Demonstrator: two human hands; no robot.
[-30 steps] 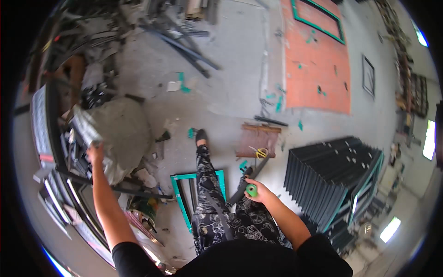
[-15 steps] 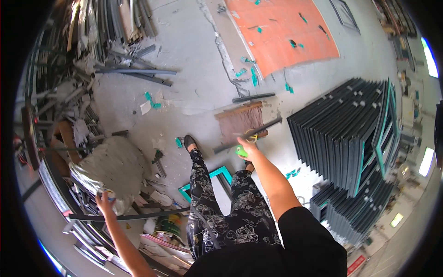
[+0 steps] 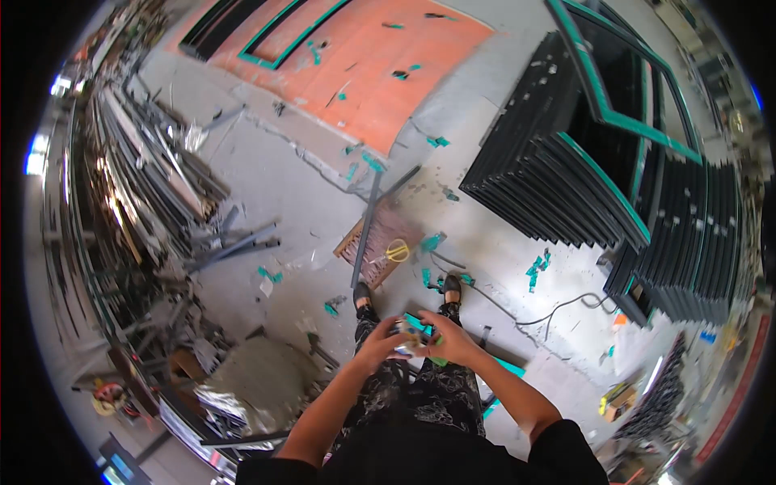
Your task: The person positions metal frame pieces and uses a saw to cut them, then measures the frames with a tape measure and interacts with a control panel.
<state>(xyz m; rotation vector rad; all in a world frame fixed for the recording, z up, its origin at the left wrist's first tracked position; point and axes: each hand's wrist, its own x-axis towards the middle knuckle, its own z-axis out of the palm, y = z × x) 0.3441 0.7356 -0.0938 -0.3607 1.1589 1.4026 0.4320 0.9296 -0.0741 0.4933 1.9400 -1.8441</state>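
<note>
My left hand (image 3: 378, 343) and my right hand (image 3: 454, 341) meet in front of my thighs. Between them is a small round, pale and brownish thing (image 3: 409, 338), blurred, which my left fingers grip; its kind I cannot make out. A bright green thing (image 3: 439, 353) shows under the curled fingers of my right hand, mostly hidden. Beyond my feet stands a low wooden stool (image 3: 347, 240) with a strung seat. A long grey bar (image 3: 369, 222) lies across it, and a yellow ring (image 3: 397, 250) rests by its right side.
Stacked dark frames (image 3: 550, 186) with teal edges stand at the right. An orange sheet (image 3: 364, 65) covers the floor ahead, with frames on it. Long strips (image 3: 153, 153) and scraps lie left, near a bulky grey sack (image 3: 263, 376). A cable (image 3: 517, 319) crosses the floor.
My left hand has come from beside the sack at the left to the middle, bringing the small round thing. My right hand has left the grey bar and moved toward my body. The view has turned.
</note>
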